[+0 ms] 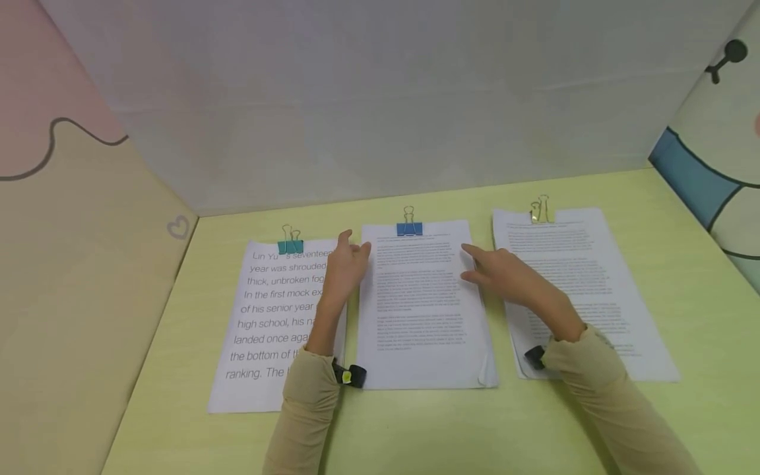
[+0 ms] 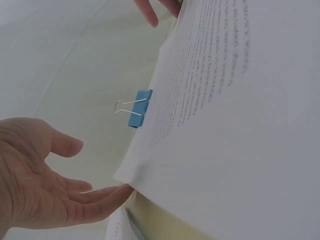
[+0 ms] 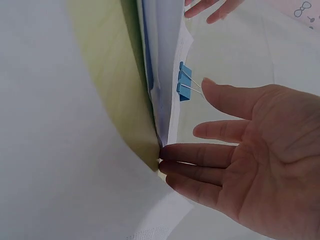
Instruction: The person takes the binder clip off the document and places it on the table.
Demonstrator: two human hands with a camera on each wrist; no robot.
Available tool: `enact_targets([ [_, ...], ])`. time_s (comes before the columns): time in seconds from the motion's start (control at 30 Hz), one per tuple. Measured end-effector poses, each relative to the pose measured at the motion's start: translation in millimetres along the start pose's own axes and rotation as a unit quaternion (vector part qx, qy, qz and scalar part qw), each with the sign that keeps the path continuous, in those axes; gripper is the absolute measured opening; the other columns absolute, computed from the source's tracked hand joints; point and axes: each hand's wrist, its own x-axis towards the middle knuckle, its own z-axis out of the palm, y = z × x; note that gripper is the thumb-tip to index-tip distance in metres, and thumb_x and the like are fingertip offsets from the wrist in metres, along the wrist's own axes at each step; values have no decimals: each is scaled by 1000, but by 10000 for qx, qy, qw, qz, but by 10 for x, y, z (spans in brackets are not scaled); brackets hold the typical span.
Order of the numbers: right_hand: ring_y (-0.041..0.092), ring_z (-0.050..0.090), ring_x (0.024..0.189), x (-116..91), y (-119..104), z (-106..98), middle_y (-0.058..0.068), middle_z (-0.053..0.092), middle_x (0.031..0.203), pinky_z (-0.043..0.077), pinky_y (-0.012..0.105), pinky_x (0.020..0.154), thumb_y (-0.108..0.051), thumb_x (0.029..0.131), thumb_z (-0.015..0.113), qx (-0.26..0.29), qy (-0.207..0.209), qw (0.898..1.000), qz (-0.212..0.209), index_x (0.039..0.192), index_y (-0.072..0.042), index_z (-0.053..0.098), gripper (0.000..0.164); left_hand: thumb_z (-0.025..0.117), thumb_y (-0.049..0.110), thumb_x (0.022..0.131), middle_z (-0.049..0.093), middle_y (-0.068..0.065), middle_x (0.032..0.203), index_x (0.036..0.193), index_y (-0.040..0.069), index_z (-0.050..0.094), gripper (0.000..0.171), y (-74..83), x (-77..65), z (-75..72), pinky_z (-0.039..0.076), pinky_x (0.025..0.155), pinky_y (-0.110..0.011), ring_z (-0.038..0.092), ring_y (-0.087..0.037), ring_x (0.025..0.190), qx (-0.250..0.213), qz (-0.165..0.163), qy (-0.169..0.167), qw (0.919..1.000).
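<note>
A stack of printed sheets lies in the middle, with a blue binder clip on its top edge. My left hand is at the stack's upper left edge; in the left wrist view its fingertips meet the paper's corner, fingers mostly straight. On the opposite side, my right hand reaches to the right edge with fingers extended. In the right wrist view, fingertips of the right hand touch or nearly touch the stack's side, and the thumb stands apart near the clip. Neither hand grips anything.
To the left lies a large-print stack with a teal binder clip, partly under the left forearm. Another stack with a yellowish clip lies right, partly under the right forearm. A white wall rises behind the yellow table.
</note>
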Motion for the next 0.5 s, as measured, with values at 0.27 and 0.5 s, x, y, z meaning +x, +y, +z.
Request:
enact_targets([
  [0.27,24,58,87,-12,-12,38,31,61,134,46,41,80,-23,104,63,-84,38,9999,-85,147,11,48,57,51,31,108,51,-23,150,161,4,30,63,-48,43,-65,42,112,-50,52,-37,136,-355,-204,-305,9987],
  [0.5,32,65,101,-40,-57,47,32,60,136,51,50,91,-23,105,62,-68,64,9998,-189,143,13,51,53,52,29,107,55,-22,142,161,5,31,62,-89,51,-75,43,109,-50,59,-35,120,-413,-301,-271,9983],
])
